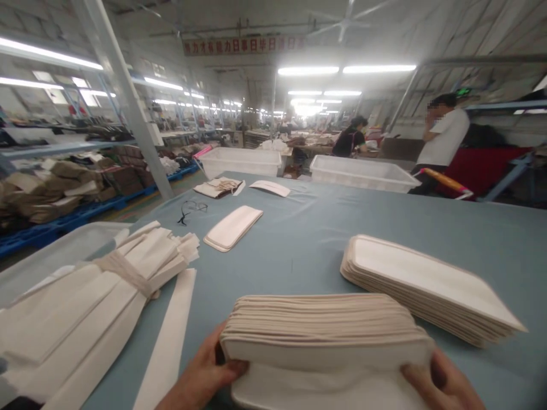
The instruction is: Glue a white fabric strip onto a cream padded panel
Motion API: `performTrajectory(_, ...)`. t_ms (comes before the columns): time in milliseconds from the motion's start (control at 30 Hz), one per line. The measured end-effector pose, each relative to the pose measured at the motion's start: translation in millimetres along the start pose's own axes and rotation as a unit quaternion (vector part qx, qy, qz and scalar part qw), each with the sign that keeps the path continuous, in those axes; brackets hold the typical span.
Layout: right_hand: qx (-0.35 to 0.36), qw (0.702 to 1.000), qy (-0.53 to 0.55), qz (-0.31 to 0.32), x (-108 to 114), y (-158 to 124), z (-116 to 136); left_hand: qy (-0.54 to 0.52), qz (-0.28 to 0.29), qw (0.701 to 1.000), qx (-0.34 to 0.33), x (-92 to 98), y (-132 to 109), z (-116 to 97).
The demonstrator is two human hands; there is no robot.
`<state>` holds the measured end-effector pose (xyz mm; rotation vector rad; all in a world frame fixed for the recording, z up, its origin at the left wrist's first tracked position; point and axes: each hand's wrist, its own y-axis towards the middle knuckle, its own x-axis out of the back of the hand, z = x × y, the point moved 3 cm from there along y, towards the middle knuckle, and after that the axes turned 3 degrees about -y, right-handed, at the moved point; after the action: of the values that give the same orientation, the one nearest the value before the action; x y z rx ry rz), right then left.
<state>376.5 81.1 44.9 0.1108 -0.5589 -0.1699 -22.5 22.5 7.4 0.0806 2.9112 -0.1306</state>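
Observation:
Both my hands grip a thick stack of cream fabric panels [329, 324] at the front of the table, its layered edges facing up and away. My left hand [209, 367] closes on the left end, thumb on the near face. My right hand [444, 378] holds the right end the same way, its thumb also on the near face. The fingers behind the stack are mostly hidden. Just beyond, to the right, lies another stack of cream panels [427, 279] with rounded corners. A smaller pile of panels [233, 228] rests farther off, left of centre.
A tied bundle of cream strips [106, 290] lies at the left, beside a loose strip [171, 336]. Glasses [194, 208] and fabric pieces [220, 186] sit toward the far edge of the blue-grey table [307, 222]. White bins [363, 173] stand beyond; two people are behind.

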Motion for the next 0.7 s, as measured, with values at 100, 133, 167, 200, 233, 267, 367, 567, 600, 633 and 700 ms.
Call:
performTrajectory(100,-0.001,0.996,0.026,0.082,-25,49,69,-0.030,-0.080,0.996,0.009,16.5,13,-8)
performTrajectory(133,0.008,0.994,0.025,0.110,-36,68,92,-0.049,-0.108,0.993,0.010,22.0,19,-12)
performTrajectory(167,0.021,0.992,0.026,0.124,-48,89,112,-0.069,-0.134,0.988,0.009,27.5,27,-15)
performTrajectory(200,0.031,0.990,0.031,0.136,-62,110,130,-0.089,-0.157,0.983,0.004,33.0,36,-18)
performTrajectory(233,0.034,0.988,0.048,0.141,-78,133,145,-0.105,-0.176,0.979,-0.006,38.7,47,-21)
performTrajectory(267,0.028,0.987,0.075,0.142,-96,156,158,-0.117,-0.192,0.974,-0.019,44.7,58,-24)
performTrajectory(367,0.026,0.982,0.130,0.137,-155,224,187,-0.146,-0.248,0.956,-0.053,65.5,97,-33)
performTrajectory(567,-0.008,0.983,0.130,0.128,-271,322,225,-0.223,-0.399,0.889,-0.019,103.2,159,-53)
performTrajectory(600,-0.015,0.983,0.132,0.130,-287,335,227,-0.227,-0.421,0.878,-0.021,107.9,167,-56)
performTrajectory(633,-0.023,0.982,0.135,0.132,-301,347,229,-0.230,-0.437,0.869,-0.024,111.7,175,-58)
performTrajectory(700,-0.034,0.979,0.143,0.138,-327,369,230,-0.234,-0.452,0.861,-0.032,116.4,191,-58)
